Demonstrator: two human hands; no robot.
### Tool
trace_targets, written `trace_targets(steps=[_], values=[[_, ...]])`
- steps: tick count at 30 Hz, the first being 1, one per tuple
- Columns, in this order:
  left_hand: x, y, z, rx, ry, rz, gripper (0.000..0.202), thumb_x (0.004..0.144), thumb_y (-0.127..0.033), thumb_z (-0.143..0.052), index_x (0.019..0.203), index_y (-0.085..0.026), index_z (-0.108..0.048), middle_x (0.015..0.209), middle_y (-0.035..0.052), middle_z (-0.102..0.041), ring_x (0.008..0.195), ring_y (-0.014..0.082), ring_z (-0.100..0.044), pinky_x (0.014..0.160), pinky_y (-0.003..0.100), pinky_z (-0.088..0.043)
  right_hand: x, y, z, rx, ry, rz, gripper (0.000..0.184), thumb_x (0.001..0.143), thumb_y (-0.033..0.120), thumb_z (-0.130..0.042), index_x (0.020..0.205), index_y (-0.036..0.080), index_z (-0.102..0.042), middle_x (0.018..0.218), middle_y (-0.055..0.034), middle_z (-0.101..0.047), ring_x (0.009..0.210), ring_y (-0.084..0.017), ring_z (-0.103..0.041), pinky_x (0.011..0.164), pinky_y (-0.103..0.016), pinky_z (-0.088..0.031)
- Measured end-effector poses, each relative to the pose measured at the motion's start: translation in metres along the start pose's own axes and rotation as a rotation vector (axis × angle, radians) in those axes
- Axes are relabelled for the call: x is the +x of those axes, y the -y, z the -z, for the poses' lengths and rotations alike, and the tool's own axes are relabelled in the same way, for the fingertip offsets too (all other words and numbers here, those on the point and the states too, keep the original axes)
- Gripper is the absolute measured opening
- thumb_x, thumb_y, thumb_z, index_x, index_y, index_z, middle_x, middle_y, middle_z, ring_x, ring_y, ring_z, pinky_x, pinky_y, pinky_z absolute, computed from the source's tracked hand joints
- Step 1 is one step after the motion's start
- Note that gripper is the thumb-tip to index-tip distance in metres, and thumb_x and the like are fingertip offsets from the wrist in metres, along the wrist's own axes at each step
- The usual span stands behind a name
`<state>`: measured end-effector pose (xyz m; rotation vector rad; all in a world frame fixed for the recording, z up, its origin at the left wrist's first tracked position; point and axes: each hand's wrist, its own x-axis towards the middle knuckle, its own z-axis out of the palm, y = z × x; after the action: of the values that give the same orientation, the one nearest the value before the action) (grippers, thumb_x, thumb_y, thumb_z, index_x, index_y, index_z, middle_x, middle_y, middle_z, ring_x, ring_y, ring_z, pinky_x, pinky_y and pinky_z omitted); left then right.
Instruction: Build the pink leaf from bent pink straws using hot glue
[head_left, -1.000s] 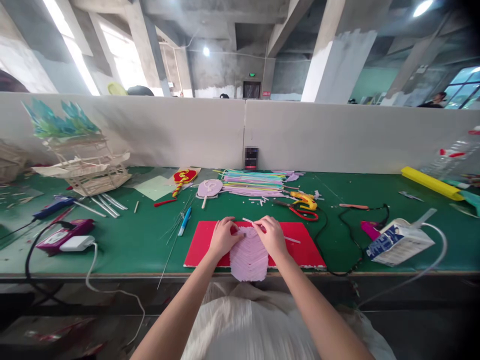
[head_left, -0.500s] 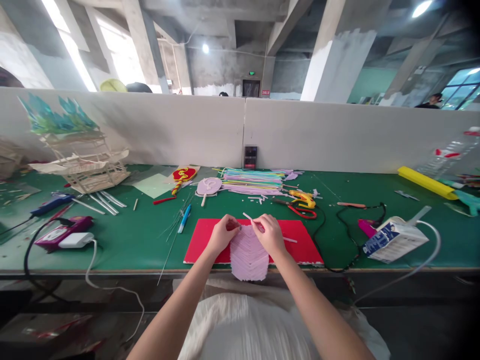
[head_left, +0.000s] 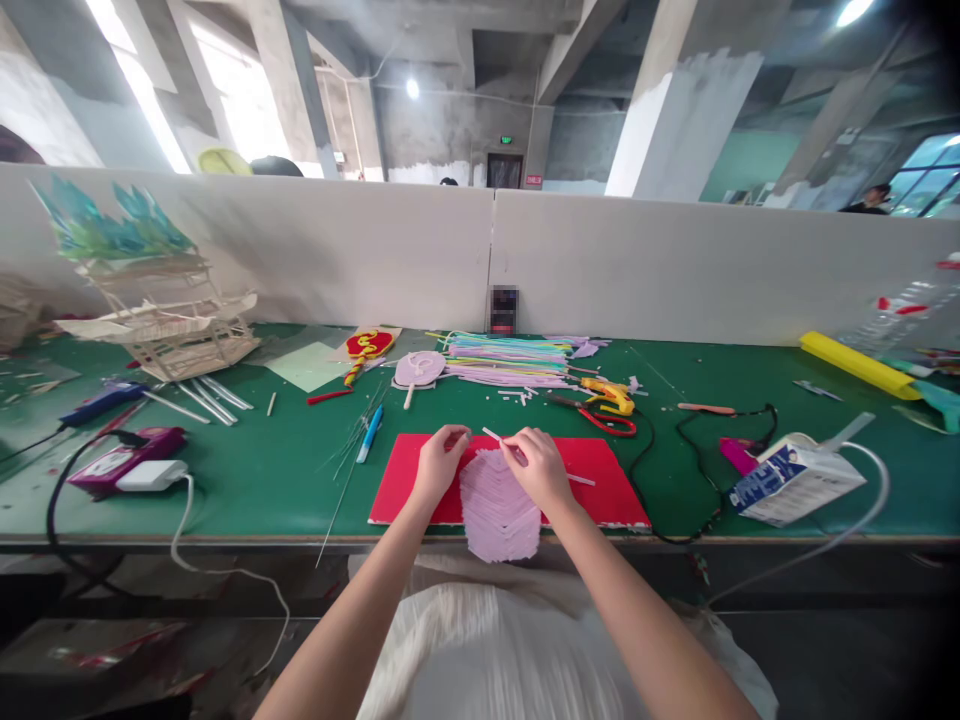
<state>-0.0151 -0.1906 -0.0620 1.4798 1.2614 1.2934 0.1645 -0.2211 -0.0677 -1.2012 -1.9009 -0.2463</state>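
In your head view, the lilac woven panel (head_left: 499,510) lies on the red mat (head_left: 607,490) at the bench's (head_left: 262,480) front edge; your right hand's (head_left: 541,468) fingers pinch a thin strip (head_left: 493,436) above its top; your left hand's (head_left: 437,467) fingers curl narrow at its upper left corner, and you cannot tell whether they grip it.

Matt paper and felt-like surfaces

A ridged, matt lilac panel (head_left: 499,505) of strips is laid on a smooth red mat (head_left: 607,480); the green table (head_left: 285,480) looks felt-like, the carton (head_left: 795,482) glossy.
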Motion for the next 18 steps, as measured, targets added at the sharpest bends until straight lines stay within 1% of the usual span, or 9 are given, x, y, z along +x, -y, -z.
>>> trace_targets(steps=[3,6,8,10,14,18], values=[[0.004,-0.005,-0.007,-0.186,0.116,0.118,0.021,0.067,-0.035,-0.068,0.078,-0.017,-0.067,0.074,0.0047,-0.070,0.069,0.0181,-0.065,0.067,0.030,-0.051,0.000,0.000,-0.002,-0.003,0.016,0.037,0.013,0.089,0.023,-0.050,0.080,0.022,-0.058,0.072,-0.0028,-0.059,0.073,-0.018,-0.054,0.072,-0.031,-0.040],[0.007,-0.005,-0.015,-0.280,0.188,0.175,0.029,0.058,-0.040,-0.076,0.068,-0.015,-0.065,0.062,0.0034,-0.067,0.059,0.0162,-0.063,0.063,0.029,-0.051,-0.001,0.000,-0.003,0.004,0.024,0.036,0.012,0.090,0.024,-0.051,0.082,0.022,-0.059,0.073,-0.0029,-0.060,0.074,-0.018,-0.055,0.073,-0.032,-0.040],[0.006,-0.004,-0.018,-0.305,0.185,0.185,0.034,0.056,-0.045,-0.076,0.066,-0.015,-0.064,0.061,0.0030,-0.066,0.059,0.0157,-0.062,0.064,0.029,-0.051,-0.001,0.000,-0.002,0.022,0.022,0.022,0.011,0.090,0.027,-0.051,0.085,0.022,-0.061,0.075,-0.0032,-0.062,0.075,-0.018,-0.056,0.074,-0.032,-0.041],[0.004,-0.002,-0.018,-0.340,0.152,0.191,0.037,0.058,-0.049,-0.074,0.070,-0.016,-0.064,0.065,0.0030,-0.067,0.062,0.0156,-0.063,0.067,0.029,-0.051,-0.001,-0.001,-0.001,0.054,0.016,-0.001,0.012,0.090,0.029,-0.052,0.090,0.022,-0.062,0.079,-0.0037,-0.064,0.078,-0.018,-0.057,0.075,-0.032,-0.042],[0.001,-0.001,-0.013,-0.393,0.083,0.200,0.037,0.062,-0.050,-0.072,0.074,-0.017,-0.063,0.069,0.0021,-0.068,0.070,0.0159,-0.064,0.075,0.029,-0.051,0.001,-0.004,0.001,0.137,-0.011,-0.051,0.012,0.089,0.029,-0.053,0.090,0.024,-0.064,0.081,-0.0035,-0.066,0.080,-0.018,-0.060,0.076,-0.033,-0.044],[0.001,-0.003,-0.010,-0.422,0.124,0.228,0.038,0.058,-0.049,-0.075,0.074,-0.016,-0.062,0.071,0.0021,-0.068,0.072,0.0165,-0.064,0.078,0.031,-0.051,0.001,-0.008,0.003,0.244,-0.019,-0.096,0.011,0.088,0.027,-0.055,0.089,0.024,-0.065,0.082,-0.0033,-0.066,0.080,-0.018,-0.060,0.076,-0.033,-0.047]])
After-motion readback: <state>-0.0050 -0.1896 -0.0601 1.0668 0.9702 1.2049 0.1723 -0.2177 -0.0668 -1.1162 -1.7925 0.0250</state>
